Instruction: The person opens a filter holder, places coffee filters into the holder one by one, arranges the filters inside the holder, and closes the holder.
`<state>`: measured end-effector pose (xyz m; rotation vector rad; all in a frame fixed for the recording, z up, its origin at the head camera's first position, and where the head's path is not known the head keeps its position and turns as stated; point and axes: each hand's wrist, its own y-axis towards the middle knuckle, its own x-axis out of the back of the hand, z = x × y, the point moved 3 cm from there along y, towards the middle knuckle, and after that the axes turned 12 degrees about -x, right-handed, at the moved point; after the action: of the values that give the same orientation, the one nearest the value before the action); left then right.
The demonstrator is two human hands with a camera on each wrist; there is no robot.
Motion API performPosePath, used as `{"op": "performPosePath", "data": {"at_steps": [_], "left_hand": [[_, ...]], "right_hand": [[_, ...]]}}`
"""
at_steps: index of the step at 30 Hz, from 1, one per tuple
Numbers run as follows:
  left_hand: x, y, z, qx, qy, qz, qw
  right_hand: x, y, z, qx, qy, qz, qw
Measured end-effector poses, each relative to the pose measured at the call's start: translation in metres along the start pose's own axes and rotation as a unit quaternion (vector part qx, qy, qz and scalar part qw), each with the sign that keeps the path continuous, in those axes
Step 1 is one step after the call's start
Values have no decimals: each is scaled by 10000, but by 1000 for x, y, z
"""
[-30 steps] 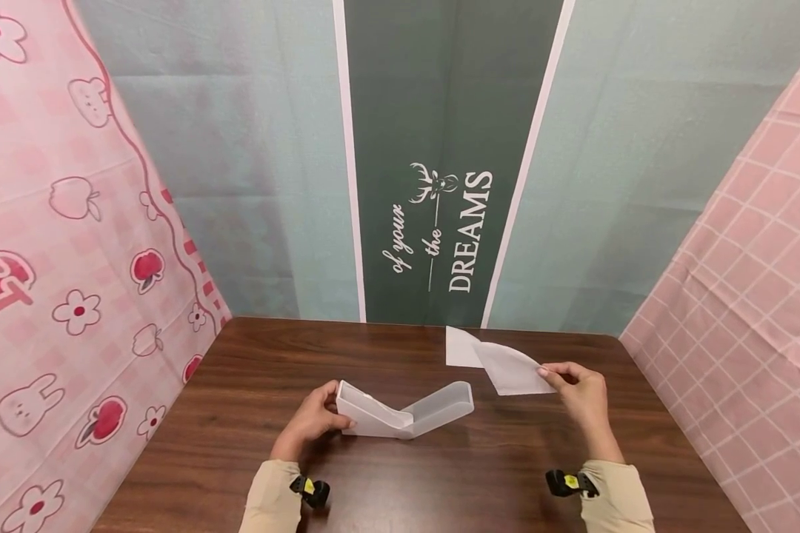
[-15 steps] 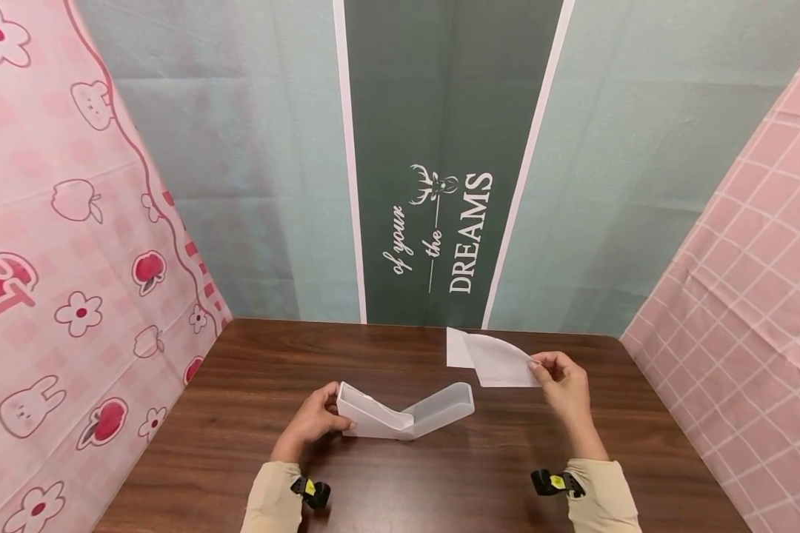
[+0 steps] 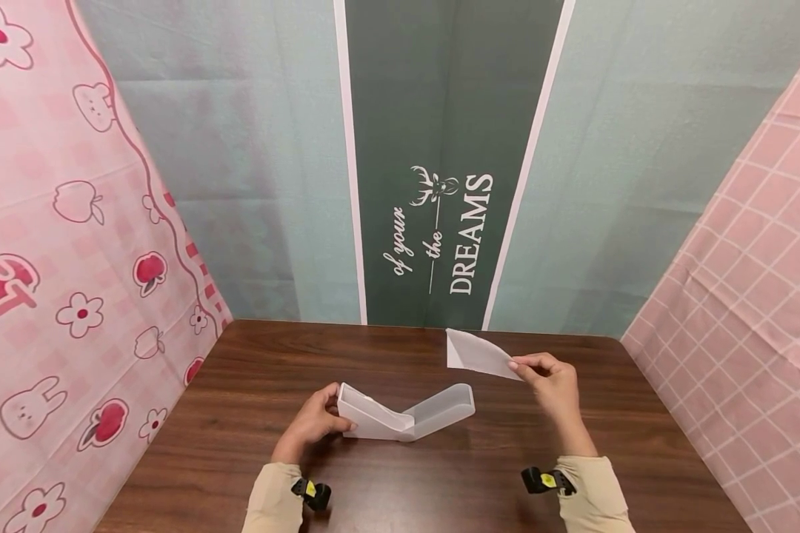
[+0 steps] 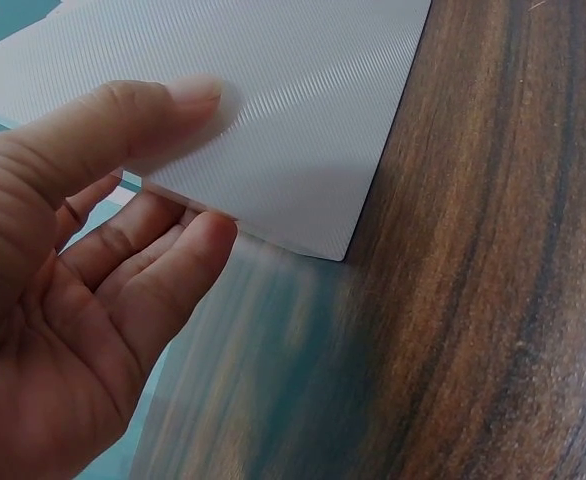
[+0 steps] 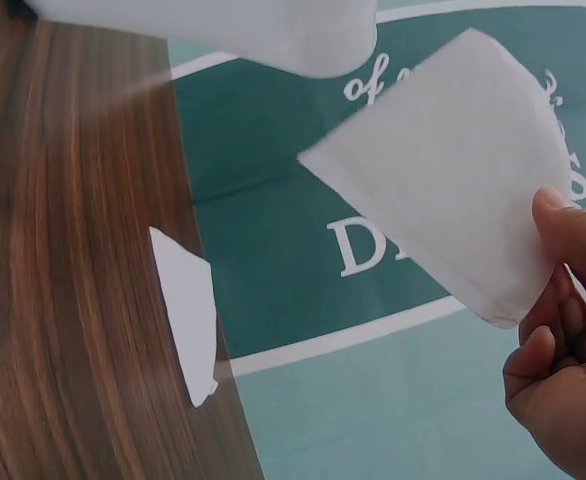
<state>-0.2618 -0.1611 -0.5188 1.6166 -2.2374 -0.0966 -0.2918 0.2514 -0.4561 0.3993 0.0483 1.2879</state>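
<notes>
White, finely ribbed plastic makes up the long box-like case (image 3: pixel 373 416), which sits on the brown wood-grain table (image 3: pixel 240 389) with its two halves spread in a V. The left hand (image 3: pixel 315 419) grips the case by its left end, thumb against the ribbed face and fingers on the far side. Well apart from it, the right hand (image 3: pixel 556 382) pinches a corner of a thin white fan-shaped paper (image 3: pixel 485 357) between thumb and fingers, holding it clear of the table, behind and to the right of the case.

As things lie, the case is spread apart and one paper is picked up; that paper is outside the case, and a second flat white paper (image 5: pixel 190 330) lies unheld near the table's back edge. Whether the case contains anything is hard to tell, since its walls are cloudy and the angle hides the bottom.

From the head, the held paper partly covers the second one. The case's frosted right half (image 3: pixel 441 409) stands between the left hand and both papers. Behind the table hangs a green cloth with white lettering (image 3: pixel 400 89), flanked by a pink patterned cloth (image 3: pixel 40 155) and a pink checked cloth (image 3: pixel 740 296).
</notes>
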Motion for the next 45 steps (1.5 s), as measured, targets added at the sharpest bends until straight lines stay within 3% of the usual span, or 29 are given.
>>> {"op": "performPosePath", "data": {"at_steps": [2, 4, 9, 16, 25, 31, 35, 41, 45], "left_hand": [[0, 0, 1, 28, 19, 6, 10000], [0, 0, 1, 53, 12, 16, 10000], [0, -1, 2, 48, 11, 20, 10000], [0, -1, 2, 56, -32, 6, 10000], [1, -1, 2, 42, -131, 2, 9999], [0, -2, 1, -1, -109, -6, 9999], [0, -1, -6, -7, -97, 18, 10000], [-1, -2, -30, 4, -142, 71, 9999], [-1, -3, -35, 35, -135, 71, 9999]], "right_hand": [[-1, 5, -13, 85, 355, 147, 9992], [-4, 4, -11, 20, 330, 157, 9993], [-18, -14, 36, -485, -597, -98, 9970], [-30, -18, 52, -938, -697, 63, 9931], [-41, -24, 76, -827, 56, 447, 9956], [-49, -21, 64, -478, 14, 568, 9972], [-52, -23, 68, -521, 48, 595, 9969], [-57, -29, 91, -746, 402, 697, 9940], [-61, -32, 98, -781, 378, 870, 9924]]}}
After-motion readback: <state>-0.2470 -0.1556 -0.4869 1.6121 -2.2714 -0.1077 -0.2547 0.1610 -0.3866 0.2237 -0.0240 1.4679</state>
